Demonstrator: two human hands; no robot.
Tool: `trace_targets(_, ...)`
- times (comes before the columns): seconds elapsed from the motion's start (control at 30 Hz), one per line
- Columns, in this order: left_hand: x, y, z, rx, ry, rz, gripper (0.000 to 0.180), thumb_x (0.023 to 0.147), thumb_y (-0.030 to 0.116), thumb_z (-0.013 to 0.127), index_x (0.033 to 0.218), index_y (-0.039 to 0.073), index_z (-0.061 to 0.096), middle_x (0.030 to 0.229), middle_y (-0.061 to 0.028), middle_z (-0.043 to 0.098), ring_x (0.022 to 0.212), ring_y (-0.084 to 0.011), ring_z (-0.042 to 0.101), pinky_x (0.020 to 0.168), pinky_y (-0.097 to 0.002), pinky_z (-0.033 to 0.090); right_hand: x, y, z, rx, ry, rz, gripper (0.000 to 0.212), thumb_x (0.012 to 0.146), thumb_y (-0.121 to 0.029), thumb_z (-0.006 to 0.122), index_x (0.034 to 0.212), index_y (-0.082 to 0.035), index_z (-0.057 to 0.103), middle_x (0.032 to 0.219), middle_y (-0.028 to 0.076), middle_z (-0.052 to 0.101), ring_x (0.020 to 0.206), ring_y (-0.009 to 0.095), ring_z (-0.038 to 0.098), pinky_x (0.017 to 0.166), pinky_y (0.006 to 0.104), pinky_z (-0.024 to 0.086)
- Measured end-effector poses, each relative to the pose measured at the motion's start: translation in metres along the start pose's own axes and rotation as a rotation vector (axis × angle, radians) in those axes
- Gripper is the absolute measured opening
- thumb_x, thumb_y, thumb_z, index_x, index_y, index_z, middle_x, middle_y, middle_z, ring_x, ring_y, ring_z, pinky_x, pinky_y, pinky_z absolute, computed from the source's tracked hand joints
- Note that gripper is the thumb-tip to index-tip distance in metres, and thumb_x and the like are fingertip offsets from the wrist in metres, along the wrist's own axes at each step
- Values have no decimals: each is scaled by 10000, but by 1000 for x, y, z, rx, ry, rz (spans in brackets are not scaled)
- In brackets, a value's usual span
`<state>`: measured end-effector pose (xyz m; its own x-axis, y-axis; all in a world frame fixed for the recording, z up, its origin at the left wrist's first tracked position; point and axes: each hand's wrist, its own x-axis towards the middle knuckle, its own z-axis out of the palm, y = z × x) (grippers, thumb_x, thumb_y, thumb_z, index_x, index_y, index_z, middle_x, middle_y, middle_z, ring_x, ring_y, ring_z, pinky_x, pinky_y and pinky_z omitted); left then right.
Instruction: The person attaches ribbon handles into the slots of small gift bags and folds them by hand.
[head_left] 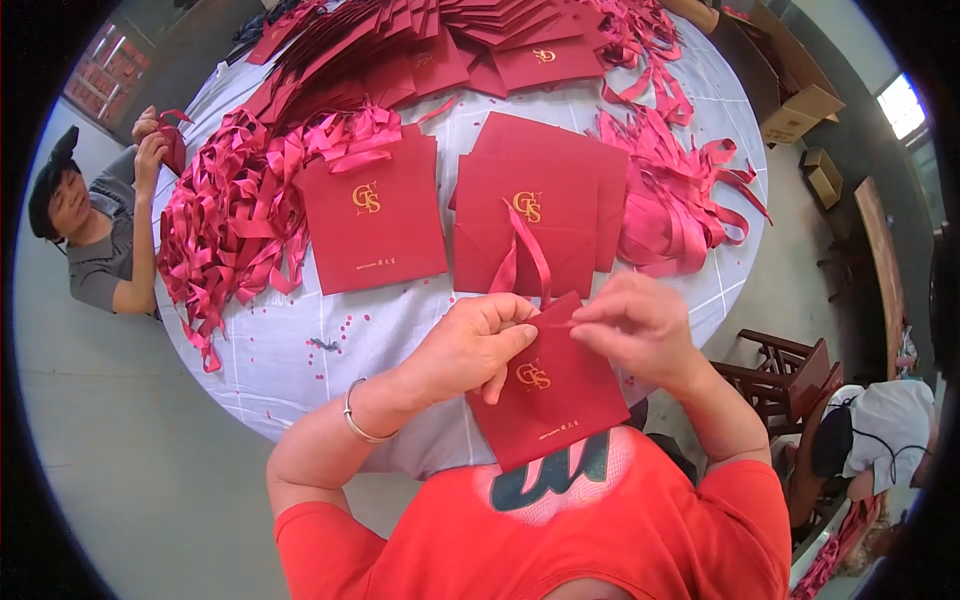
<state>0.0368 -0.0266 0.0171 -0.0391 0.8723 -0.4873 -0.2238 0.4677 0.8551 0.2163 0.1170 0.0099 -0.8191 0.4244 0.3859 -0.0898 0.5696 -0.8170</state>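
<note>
A dark red paper gift bag (560, 400) with gold print leans against my body at the table's near edge. Thumb and fingers of my left hand (470, 345) grip its upper left edge. Beside them, my right hand (640, 325) is pinched at the bag's upper right edge; what lies between those fingertips is too small to make out. A pink-red ribbon (530, 250) rises in a loop from the bag's top, beyond my hands. Just past it lie stacked flat red bags (525, 235), and another finished-looking bag with ribbon (375, 220) lies to their left.
Heaps of pink-red ribbons lie left (235, 200) and right (670, 215) on the white-covered round table (400, 310). Many red bags (400, 60) fan out at the far side. A co-worker (100, 220) handles a bag at left. Cardboard boxes (800, 110) and a wooden chair (780, 370) stand right.
</note>
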Motion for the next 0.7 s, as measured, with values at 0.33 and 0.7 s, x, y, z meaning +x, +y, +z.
trace_targets(0.33, 0, -2, 6, 33, 23, 105, 105, 929, 84, 565, 984, 12, 620, 661, 10, 589, 407, -48, 488, 381, -216, 359, -7, 10, 14, 224, -34, 236, 105, 824, -35, 736, 893, -6, 663, 857, 56, 653, 794, 120, 606, 702, 250, 480)
trace_targets(0.7, 3, -2, 14, 88, 97, 140, 98, 927, 104, 611, 911, 7, 612, 612, 16, 568, 405, -37, 473, 358, -217, 340, -11, 14, 16, 438, -34, 386, 114, 855, -75, 727, 914, -5, 659, 837, 26, 651, 766, 66, 578, 680, 218, 471)
